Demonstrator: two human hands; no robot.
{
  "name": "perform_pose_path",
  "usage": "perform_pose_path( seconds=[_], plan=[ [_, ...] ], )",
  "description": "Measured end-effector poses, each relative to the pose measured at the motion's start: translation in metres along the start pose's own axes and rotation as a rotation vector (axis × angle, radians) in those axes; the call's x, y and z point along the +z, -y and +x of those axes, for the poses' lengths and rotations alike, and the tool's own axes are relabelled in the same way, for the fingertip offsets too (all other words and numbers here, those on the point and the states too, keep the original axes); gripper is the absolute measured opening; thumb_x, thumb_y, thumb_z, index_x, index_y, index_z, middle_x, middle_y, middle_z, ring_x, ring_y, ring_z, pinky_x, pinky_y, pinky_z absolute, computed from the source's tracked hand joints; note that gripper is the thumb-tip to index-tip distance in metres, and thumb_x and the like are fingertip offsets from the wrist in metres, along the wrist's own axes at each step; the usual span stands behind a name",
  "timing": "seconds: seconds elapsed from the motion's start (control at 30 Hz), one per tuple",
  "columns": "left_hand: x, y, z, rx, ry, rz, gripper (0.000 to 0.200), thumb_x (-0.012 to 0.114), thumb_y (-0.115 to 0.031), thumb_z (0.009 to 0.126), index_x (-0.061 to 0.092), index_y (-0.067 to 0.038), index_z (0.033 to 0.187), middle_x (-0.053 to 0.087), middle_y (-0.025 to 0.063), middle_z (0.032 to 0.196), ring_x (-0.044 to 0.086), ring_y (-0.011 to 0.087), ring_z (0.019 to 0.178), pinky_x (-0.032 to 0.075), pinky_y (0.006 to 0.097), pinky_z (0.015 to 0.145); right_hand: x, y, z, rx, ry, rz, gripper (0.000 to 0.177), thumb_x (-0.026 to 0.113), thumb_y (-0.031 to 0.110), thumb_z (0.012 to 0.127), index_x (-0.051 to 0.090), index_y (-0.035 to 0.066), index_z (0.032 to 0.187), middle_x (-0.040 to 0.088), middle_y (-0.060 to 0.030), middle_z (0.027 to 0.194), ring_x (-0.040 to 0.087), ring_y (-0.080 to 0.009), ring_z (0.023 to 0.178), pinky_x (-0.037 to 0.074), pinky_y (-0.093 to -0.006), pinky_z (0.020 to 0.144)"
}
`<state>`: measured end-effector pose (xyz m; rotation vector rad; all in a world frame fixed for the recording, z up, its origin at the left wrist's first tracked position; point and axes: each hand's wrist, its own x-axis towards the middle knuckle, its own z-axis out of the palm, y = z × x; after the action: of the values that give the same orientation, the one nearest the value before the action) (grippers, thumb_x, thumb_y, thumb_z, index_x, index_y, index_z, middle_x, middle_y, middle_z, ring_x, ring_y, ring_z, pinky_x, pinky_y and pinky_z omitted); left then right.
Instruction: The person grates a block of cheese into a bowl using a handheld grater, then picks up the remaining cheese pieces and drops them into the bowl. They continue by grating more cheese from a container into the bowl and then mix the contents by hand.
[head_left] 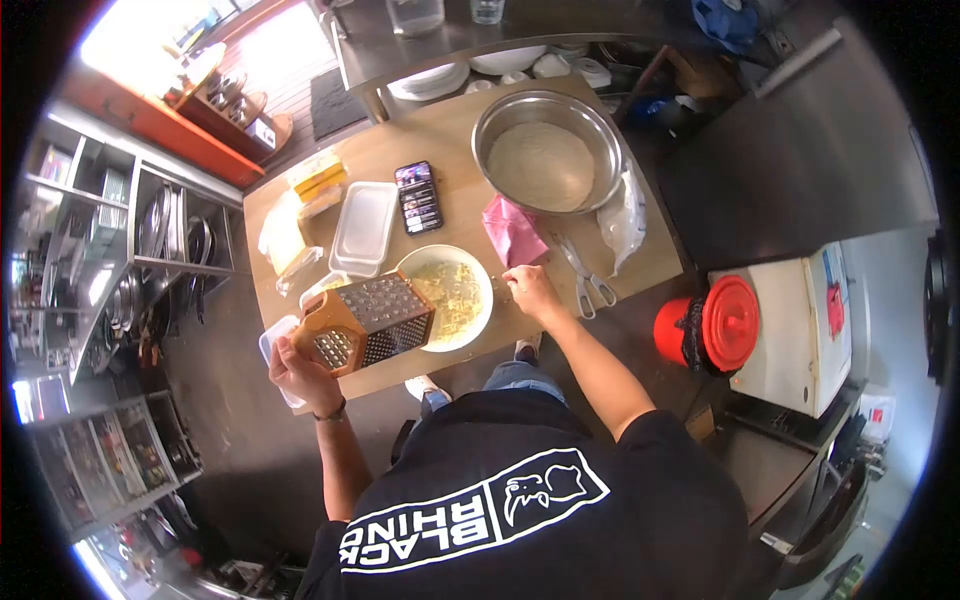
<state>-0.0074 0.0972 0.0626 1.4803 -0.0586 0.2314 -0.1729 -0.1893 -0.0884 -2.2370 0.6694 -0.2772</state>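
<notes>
My left hand grips the wooden end of a box grater, which is tilted on its side over the left edge of a white bowl. Pale yellow grated shreds lie in the bowl, partly hidden by the grater. Just right of the bowl's rim is my right hand, its fingers drawn together; what they hold, if anything, is too small to make out. A pink cloth or packet lies just beyond that hand, and white-handled scissors rest to its right.
A large metal bowl of flour-like powder stands at the back right beside a plastic bag. A phone, a lidded plastic container and a yellow packet are on the table. A red lidded bin stands right.
</notes>
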Motion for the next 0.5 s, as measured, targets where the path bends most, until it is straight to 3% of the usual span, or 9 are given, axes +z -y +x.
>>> perform_pose_path(
  seconds=[0.07,0.17,0.23,0.27,0.5],
  plan=[
    [0.007,0.008,-0.004,0.0,0.082,-0.007,0.03,0.046,-0.019,0.095,0.058,0.001,0.076,0.046,-0.0043,0.059,0.033,0.0011,0.05,0.021,0.0187,0.044,0.009,-0.01,-0.005,-0.004,-0.046,-0.016,0.015,0.059,0.006,0.078,0.066,0.001,0.09,0.064,-0.0187,0.084,0.063,-0.0333,0.08,0.05,-0.0391,0.074],
    [0.018,0.006,-0.009,0.016,0.137,0.058,0.033,0.046,-0.025,0.095,0.053,-0.003,0.072,0.049,-0.0044,0.06,0.039,0.0009,0.05,0.028,0.0176,0.042,0.032,-0.021,-0.007,-0.011,-0.1,-0.077,0.019,0.059,0.011,0.081,0.065,0.004,0.098,0.062,-0.0163,0.088,0.061,-0.0331,0.08,0.05,-0.0404,0.071],
    [0.022,0.007,-0.01,0.011,0.164,0.051,0.032,0.046,-0.023,0.095,0.056,-0.001,0.074,0.047,-0.0046,0.059,0.036,0.0011,0.05,0.024,0.0183,0.043,0.041,-0.022,-0.008,0.003,-0.041,-0.192,0.019,0.057,0.015,0.084,0.065,0.006,0.099,0.06,-0.0123,0.088,0.061,-0.0308,0.082,0.05,-0.0396,0.071],
    [0.024,0.007,-0.011,0.003,0.175,0.038,0.031,0.046,-0.02,0.095,0.058,0.002,0.076,0.045,-0.0048,0.058,0.033,0.0013,0.05,0.021,0.0191,0.044,0.043,-0.023,-0.008,-0.029,-0.03,-0.298,0.018,0.055,0.017,0.086,0.067,0.008,0.096,0.057,-0.0091,0.086,0.061,-0.0282,0.083,0.05,-0.0383,0.071],
    [0.039,0.003,-0.015,0.015,0.131,-0.008,0.03,0.047,-0.02,0.094,0.058,0.001,0.077,0.046,-0.0048,0.058,0.034,0.0015,0.051,0.023,0.019,0.045,0.034,-0.047,-0.021,-0.209,-0.017,-0.249,0.013,0.058,0.015,0.083,0.068,0.01,0.089,0.056,-0.006,0.083,0.06,-0.0254,0.082,0.05,-0.0367,0.07]
  ],
)
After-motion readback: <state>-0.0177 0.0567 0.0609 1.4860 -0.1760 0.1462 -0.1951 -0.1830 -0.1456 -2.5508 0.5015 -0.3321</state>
